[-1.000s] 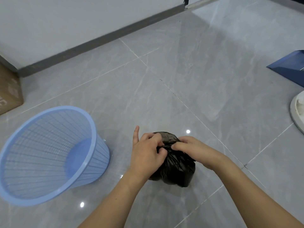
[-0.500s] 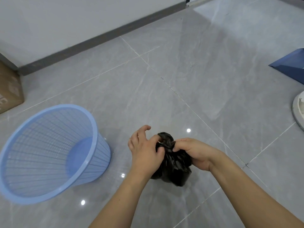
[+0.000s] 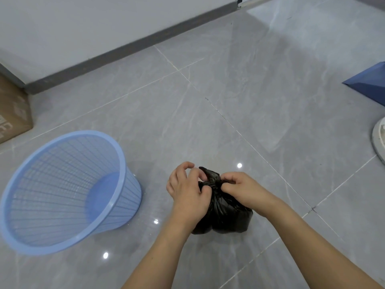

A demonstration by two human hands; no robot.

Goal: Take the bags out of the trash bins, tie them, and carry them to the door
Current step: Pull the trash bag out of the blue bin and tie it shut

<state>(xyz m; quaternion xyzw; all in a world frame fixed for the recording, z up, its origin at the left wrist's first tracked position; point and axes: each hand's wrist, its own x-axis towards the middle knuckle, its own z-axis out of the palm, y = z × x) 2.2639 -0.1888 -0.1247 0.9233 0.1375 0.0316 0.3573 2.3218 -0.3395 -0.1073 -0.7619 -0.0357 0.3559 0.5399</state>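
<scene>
A small black trash bag (image 3: 225,215) sits on the gray tile floor (image 3: 260,90), low in the middle of the view. Its top is bunched up into a tight neck with a little tuft sticking up.

The left hand (image 3: 188,192) is on the left side of the bag's neck. Its thumb and first finger pinch the plastic at the neck, and its other fingers (image 3: 183,170) are curled up above the bag and hold nothing.

The right hand (image 3: 242,189) is on the right side of the neck. Its fingers are curled in and pinch the bunched plastic there. The two hands are very close, with only the bag's neck between them. Both bare arms reach up from the bottom of the view.

A light blue trash bin (image 3: 62,190) with a mesh wall stands on the floor to the left of the bag, near it but not touching. No bag shows inside it.

A brown cardboard box (image 3: 12,113) is at the far left edge, by the wall (image 3: 83,28). A dark blue thing (image 3: 368,82) lies at the right edge, and part of a white round thing (image 3: 378,140) shows below it
</scene>
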